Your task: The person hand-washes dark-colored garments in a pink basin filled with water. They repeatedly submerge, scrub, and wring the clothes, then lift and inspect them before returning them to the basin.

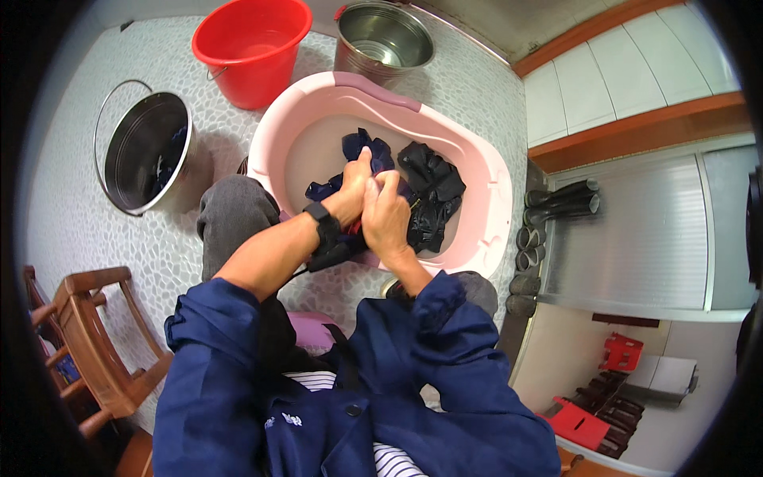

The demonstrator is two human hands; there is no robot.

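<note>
A pink plastic tub (492, 179) with water in it stands before me. My left hand (356, 176) and my right hand (386, 214) meet over the tub, both closed on a dark blue garment (357, 145). Part of that cloth spreads beyond my fingers; some red fabric shows beneath my hands. Beside it, a wet black garment (432, 191) lies in the tub. A black band with a small device is on my left wrist. My fingers hide the exact grip.
Beyond the tub stand a red bucket (250, 56) and a metal bucket (381, 45). Another metal bucket (149, 149), holding dark cloth, is at left. A wooden chair (101, 340) is at lower left; boots (563, 201) and shoes (529, 247) line the right side.
</note>
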